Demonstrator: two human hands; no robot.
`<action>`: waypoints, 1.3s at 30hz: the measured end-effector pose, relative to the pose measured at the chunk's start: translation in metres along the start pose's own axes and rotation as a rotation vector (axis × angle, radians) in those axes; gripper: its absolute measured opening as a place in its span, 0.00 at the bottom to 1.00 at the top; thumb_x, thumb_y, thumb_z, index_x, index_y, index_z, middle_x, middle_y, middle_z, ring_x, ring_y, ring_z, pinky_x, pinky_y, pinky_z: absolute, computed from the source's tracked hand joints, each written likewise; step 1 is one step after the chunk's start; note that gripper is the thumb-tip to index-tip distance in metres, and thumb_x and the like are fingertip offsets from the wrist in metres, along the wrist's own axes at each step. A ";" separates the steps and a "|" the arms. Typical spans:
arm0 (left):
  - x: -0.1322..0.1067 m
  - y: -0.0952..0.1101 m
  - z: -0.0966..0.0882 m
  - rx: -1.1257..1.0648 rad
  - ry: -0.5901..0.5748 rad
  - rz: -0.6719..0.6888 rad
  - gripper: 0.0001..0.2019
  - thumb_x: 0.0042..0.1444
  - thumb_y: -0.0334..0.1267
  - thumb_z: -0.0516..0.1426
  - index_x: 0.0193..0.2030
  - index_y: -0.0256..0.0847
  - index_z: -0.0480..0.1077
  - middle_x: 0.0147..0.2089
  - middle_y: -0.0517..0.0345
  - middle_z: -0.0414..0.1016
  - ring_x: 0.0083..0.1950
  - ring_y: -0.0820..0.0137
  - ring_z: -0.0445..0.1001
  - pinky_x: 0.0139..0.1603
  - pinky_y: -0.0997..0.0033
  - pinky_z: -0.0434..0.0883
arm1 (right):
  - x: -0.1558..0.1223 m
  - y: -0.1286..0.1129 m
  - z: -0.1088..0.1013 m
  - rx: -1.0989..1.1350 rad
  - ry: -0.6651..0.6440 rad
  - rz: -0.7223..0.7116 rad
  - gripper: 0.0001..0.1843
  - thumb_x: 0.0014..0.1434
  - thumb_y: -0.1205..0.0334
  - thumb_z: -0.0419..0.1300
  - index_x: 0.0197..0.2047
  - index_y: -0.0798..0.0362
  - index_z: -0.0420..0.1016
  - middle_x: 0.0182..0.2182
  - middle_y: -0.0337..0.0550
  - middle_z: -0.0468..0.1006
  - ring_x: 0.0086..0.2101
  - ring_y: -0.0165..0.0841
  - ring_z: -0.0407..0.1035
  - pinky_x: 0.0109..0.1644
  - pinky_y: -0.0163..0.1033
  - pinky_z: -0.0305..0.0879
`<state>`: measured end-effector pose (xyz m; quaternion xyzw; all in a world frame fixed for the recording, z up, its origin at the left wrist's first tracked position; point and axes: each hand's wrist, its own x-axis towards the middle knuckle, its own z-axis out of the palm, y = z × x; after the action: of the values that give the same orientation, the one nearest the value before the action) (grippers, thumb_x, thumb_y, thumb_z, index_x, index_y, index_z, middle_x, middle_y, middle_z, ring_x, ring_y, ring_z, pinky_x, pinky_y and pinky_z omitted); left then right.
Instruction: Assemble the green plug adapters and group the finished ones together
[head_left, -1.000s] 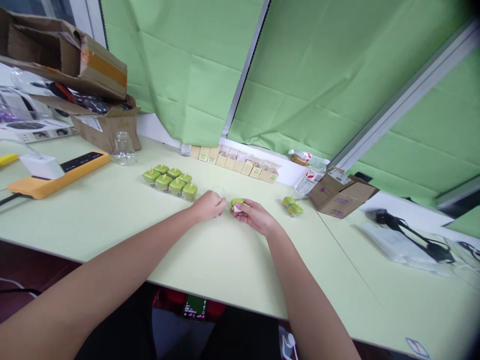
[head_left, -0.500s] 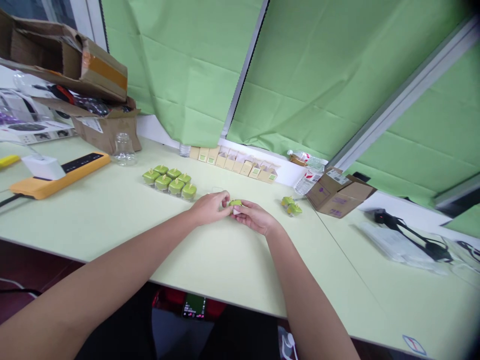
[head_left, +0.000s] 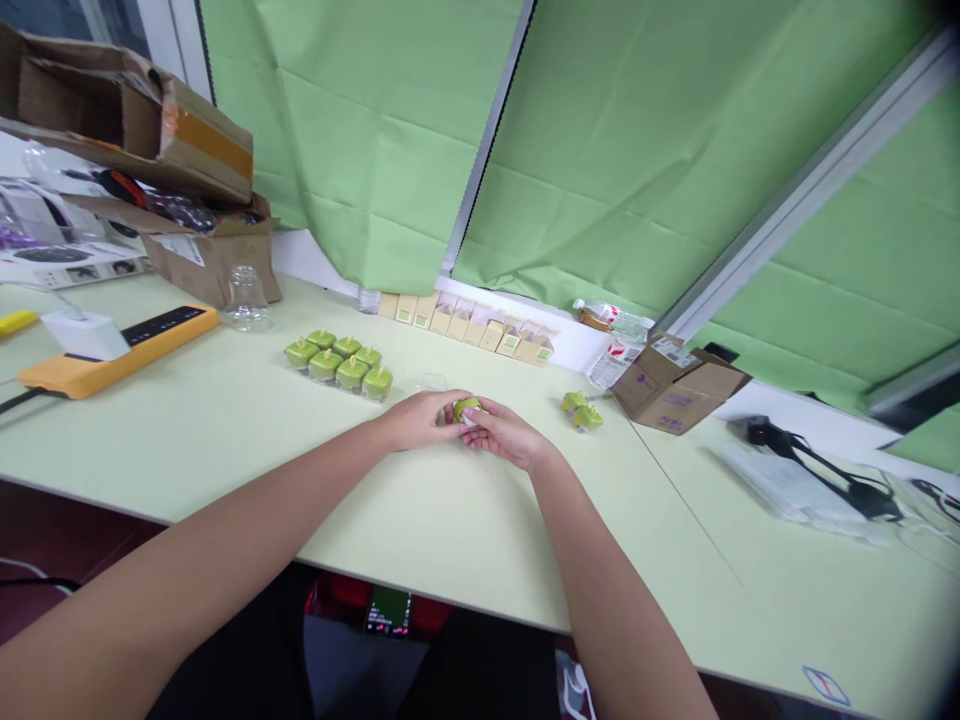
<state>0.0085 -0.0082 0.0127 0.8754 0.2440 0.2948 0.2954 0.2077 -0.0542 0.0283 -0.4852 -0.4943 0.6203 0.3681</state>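
Observation:
My left hand (head_left: 420, 420) and my right hand (head_left: 506, 435) meet over the middle of the table. Between them they grip a small green-topped piece (head_left: 467, 406) with a white lower part, the right thumb lying across it. Fingers cover most of its sides. Just behind my left hand is a faint clear cup-like piece (head_left: 433, 381). To the left stand several matching green-topped pieces (head_left: 337, 362) in clear cups, set close together in rows. A smaller group of green-topped pieces (head_left: 582, 411) sits to the right of my right hand.
Small beige boxes (head_left: 465, 325) line the wall at the back. An orange power strip (head_left: 120, 350), a clear jar (head_left: 247, 298) and cardboard boxes (head_left: 210, 255) are at left. At right are an open carton (head_left: 675, 385), plastic bottles (head_left: 615, 360) and a black cabled device (head_left: 817, 465).
The held piece has tipped so that more of its green top shows, and it has moved slightly left. My left fingers have closed in around it.

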 end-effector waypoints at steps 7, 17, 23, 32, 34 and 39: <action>0.005 -0.004 0.001 -0.060 0.017 -0.005 0.25 0.54 0.40 0.56 0.60 0.45 0.67 0.35 0.61 0.75 0.32 0.72 0.71 0.34 0.74 0.67 | 0.007 0.002 0.006 -0.047 0.102 -0.023 0.14 0.52 0.57 0.67 0.42 0.51 0.73 0.28 0.40 0.76 0.24 0.26 0.68 0.28 0.30 0.66; 0.006 -0.001 0.003 -0.026 0.012 0.012 0.29 0.52 0.38 0.57 0.63 0.45 0.65 0.38 0.58 0.76 0.33 0.70 0.70 0.34 0.73 0.66 | 0.012 0.001 0.015 -0.137 0.217 -0.026 0.08 0.48 0.61 0.61 0.34 0.52 0.72 0.21 0.36 0.72 0.19 0.25 0.62 0.21 0.31 0.58; 0.005 0.001 0.004 -0.004 0.013 0.017 0.29 0.53 0.36 0.55 0.64 0.46 0.64 0.40 0.57 0.77 0.33 0.70 0.71 0.35 0.73 0.65 | 0.012 -0.002 0.023 -0.233 0.276 -0.014 0.07 0.49 0.59 0.56 0.31 0.53 0.70 0.17 0.36 0.68 0.16 0.25 0.56 0.17 0.32 0.49; 0.001 -0.001 0.000 -0.056 0.006 -0.001 0.24 0.53 0.41 0.58 0.59 0.46 0.66 0.32 0.61 0.74 0.31 0.71 0.70 0.32 0.73 0.64 | 0.006 -0.001 0.017 -0.259 0.175 -0.100 0.11 0.48 0.60 0.57 0.37 0.51 0.71 0.20 0.32 0.63 0.20 0.26 0.56 0.19 0.30 0.52; 0.002 -0.001 -0.001 -0.074 0.011 -0.007 0.23 0.53 0.41 0.57 0.57 0.45 0.66 0.32 0.62 0.73 0.29 0.72 0.68 0.31 0.74 0.64 | 0.005 -0.001 0.014 -0.250 0.149 -0.109 0.12 0.48 0.60 0.56 0.38 0.52 0.71 0.20 0.33 0.62 0.21 0.26 0.55 0.20 0.31 0.54; 0.003 -0.002 0.002 -0.138 0.046 0.001 0.21 0.52 0.40 0.57 0.55 0.43 0.67 0.32 0.62 0.71 0.29 0.73 0.68 0.31 0.74 0.64 | 0.002 -0.002 0.010 -0.273 0.129 -0.160 0.12 0.49 0.59 0.54 0.36 0.52 0.72 0.20 0.34 0.61 0.21 0.27 0.54 0.20 0.32 0.52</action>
<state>0.0114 -0.0058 0.0115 0.8461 0.2293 0.3312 0.3492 0.1973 -0.0542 0.0298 -0.5286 -0.5861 0.4839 0.3780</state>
